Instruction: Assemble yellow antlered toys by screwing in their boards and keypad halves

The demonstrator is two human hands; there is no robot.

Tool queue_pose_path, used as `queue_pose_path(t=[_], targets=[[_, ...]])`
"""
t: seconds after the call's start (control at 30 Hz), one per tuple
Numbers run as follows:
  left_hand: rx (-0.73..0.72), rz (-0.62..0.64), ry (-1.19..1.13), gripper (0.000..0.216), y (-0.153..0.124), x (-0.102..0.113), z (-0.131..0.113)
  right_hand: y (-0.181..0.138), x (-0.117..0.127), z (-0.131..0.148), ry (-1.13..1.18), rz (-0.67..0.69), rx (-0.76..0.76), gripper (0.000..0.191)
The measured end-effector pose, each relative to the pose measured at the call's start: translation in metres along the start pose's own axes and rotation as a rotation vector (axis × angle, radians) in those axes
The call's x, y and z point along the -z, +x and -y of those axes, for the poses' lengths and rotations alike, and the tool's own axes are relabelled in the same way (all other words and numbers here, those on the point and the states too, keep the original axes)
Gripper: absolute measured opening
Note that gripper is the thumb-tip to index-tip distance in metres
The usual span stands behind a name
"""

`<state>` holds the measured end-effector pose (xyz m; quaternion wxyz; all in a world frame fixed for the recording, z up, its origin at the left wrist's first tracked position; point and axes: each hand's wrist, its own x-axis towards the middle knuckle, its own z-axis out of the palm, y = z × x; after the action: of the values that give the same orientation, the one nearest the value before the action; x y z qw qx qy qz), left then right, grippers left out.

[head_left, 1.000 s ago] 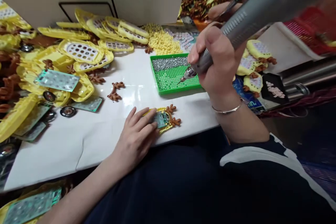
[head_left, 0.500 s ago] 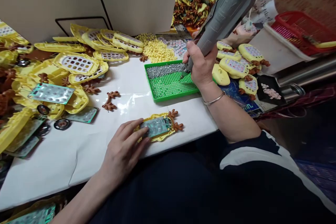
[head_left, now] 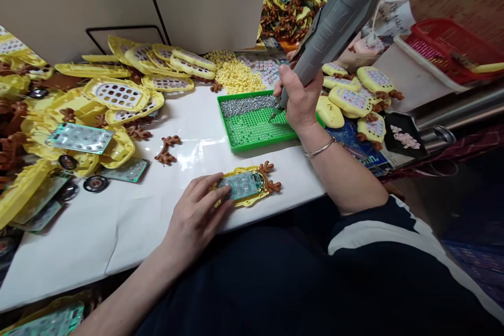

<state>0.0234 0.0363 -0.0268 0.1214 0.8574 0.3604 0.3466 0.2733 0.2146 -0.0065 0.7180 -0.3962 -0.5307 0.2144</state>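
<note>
My left hand [head_left: 200, 207] grips the left end of a yellow toy shell [head_left: 249, 201] lying on the white table, its fingers over the edge. Inside the shell sits a green circuit board [head_left: 239, 186], and brown antlers [head_left: 271, 177] stick out at the right end. My right hand [head_left: 301, 94] is wrapped round a grey electric screwdriver [head_left: 331, 26], held tilted. The bit points down over the green perforated tray [head_left: 255, 139], close to its holes; whether it touches cannot be made out. Small silver screws [head_left: 248, 106] are heaped along the tray's far side.
Yellow shells [head_left: 118, 93], circuit boards [head_left: 81, 138] and round black speakers [head_left: 95, 184] pile up on the left. A loose antler piece [head_left: 168, 149] lies mid-table. Yellow buttons [head_left: 240, 77] are heaped behind the tray. Closed yellow toys [head_left: 350, 101] and a red basket [head_left: 452, 37] stand right.
My left hand has shifted the yellow shell slightly to the right and away from me. The screwdriver stays over the tray in my right hand.
</note>
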Motion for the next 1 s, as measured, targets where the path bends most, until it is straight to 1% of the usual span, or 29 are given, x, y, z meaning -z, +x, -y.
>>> queue_pose_path(t=[0.1,0.2,0.3,0.37,0.43,0.47,0.5,0.53,0.6,0.7,0.77,0.87,1.0], targets=[[0.017,-0.008,-0.021,0.019,-0.001,0.0,0.0,0.001,-0.002,0.007,0.004,-0.018,0.023,0.058],[0.075,0.003,-0.041,0.032,-0.004,0.001,-0.001,0.001,-0.007,0.025,0.044,-0.028,0.055,0.049],[0.136,0.036,-0.062,0.051,-0.008,0.001,-0.001,-0.005,-0.018,0.055,0.146,-0.019,0.066,0.034],[0.157,0.05,-0.086,0.059,-0.011,0.001,0.0,-0.017,-0.029,0.08,0.253,-0.022,0.082,0.025],[0.186,0.056,-0.114,0.063,-0.014,0.0,0.003,-0.034,-0.04,0.108,0.288,0.042,0.044,0.021],[0.206,0.061,-0.129,0.066,-0.014,-0.001,0.004,-0.044,-0.044,0.121,0.274,0.134,-0.042,0.02],[0.223,0.065,-0.143,0.069,-0.015,-0.001,0.006,-0.055,-0.048,0.133,0.277,0.138,-0.076,0.021],[0.235,0.066,-0.157,0.072,-0.016,-0.002,0.007,-0.065,-0.051,0.144,0.273,0.165,-0.122,0.021],[0.239,0.058,-0.179,0.074,-0.016,-0.003,0.008,-0.086,-0.055,0.157,0.289,0.277,-0.191,0.027],[0.22,0.026,-0.193,0.073,-0.015,-0.005,0.009,-0.11,-0.057,0.161,0.338,0.473,-0.269,0.032],[0.214,0.013,-0.192,0.071,-0.015,-0.006,0.01,-0.119,-0.058,0.156,0.381,0.517,-0.29,0.033],[0.215,0.021,-0.195,0.071,-0.016,-0.007,0.011,-0.125,-0.061,0.149,0.383,0.489,-0.305,0.034],[0.2,0.026,-0.206,0.073,-0.016,-0.007,0.012,-0.125,-0.065,0.146,0.26,0.413,-0.342,0.042]])
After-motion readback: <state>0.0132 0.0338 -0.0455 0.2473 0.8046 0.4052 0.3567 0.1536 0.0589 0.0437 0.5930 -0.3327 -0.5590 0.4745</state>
